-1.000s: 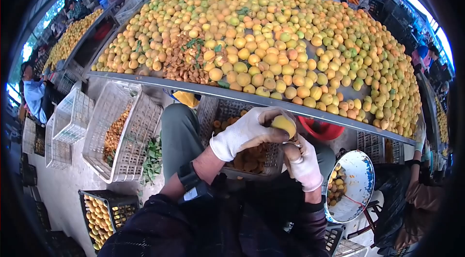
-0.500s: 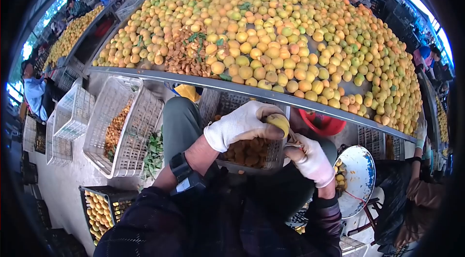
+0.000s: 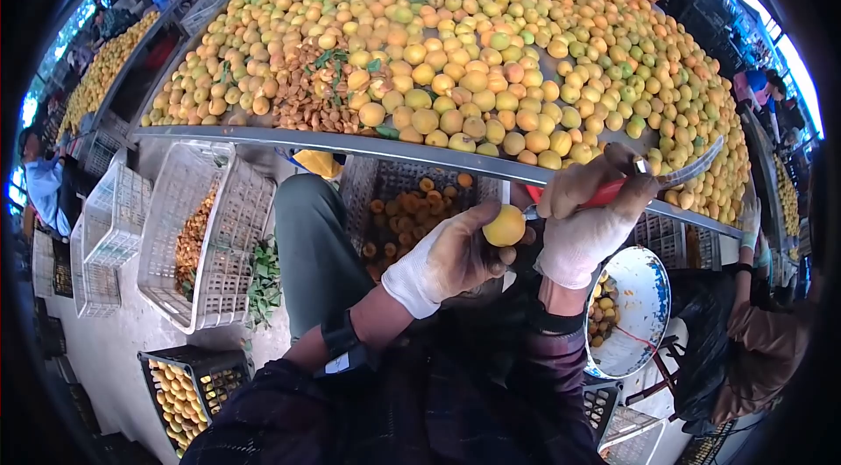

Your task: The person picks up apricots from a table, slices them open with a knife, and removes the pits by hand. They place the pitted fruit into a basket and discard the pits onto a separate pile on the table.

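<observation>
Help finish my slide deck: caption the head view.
Beside a table of fruit, the gloved left hand holds a yellow fruit, the right hand a red-handled tool.

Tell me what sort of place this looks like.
Probably a fruit-sorting or processing shed: there's a metal-edged table heaped with yellow-orange fruit, plastic crates on the floor, and other people nearby.
</observation>
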The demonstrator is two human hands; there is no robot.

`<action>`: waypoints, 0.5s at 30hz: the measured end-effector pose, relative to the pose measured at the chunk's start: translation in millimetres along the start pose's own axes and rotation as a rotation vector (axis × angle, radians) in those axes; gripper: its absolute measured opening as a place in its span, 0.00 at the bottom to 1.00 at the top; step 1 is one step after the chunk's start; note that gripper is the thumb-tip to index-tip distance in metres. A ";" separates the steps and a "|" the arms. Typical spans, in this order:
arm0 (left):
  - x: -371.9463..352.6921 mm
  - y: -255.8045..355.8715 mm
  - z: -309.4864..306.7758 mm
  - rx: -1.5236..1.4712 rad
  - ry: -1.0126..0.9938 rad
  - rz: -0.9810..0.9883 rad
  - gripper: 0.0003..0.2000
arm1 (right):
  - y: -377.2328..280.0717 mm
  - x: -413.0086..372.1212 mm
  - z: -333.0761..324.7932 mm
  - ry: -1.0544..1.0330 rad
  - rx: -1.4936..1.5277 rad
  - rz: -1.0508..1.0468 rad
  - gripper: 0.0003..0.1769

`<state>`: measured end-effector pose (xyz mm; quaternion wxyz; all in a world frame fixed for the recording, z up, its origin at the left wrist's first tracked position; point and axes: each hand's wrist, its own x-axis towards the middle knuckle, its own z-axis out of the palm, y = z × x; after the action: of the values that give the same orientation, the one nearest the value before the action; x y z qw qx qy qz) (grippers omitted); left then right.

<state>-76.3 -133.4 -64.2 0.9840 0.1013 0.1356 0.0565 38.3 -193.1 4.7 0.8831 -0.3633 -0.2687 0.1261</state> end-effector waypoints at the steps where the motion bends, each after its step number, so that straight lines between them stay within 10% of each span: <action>1: -0.5 -0.8 -3.6 -0.054 -0.012 0.002 0.18 | 3.5 -1.2 1.2 -0.023 0.014 0.004 0.32; 7: 3.3 2.4 -21.5 -0.255 -0.022 -0.058 0.18 | 29.8 -1.5 -8.0 -0.129 -0.034 0.136 0.30; 9: 1.0 5.0 -19.7 -0.265 -0.020 -0.055 0.18 | 36.4 4.7 -13.1 -0.306 0.428 0.295 0.28; 10: -1.7 7.3 -11.7 -0.139 -0.056 0.027 0.18 | 31.8 5.3 -7.6 0.009 0.432 0.319 0.28; 15: -8.8 21.7 -6.3 0.248 -0.062 0.219 0.18 | 44.2 9.0 -10.9 0.015 0.414 0.350 0.32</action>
<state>-88.2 -112.4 -63.1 0.9556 0.2380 0.0990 0.1431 50.8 -164.4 -29.6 0.9054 -0.2168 -0.1637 0.3264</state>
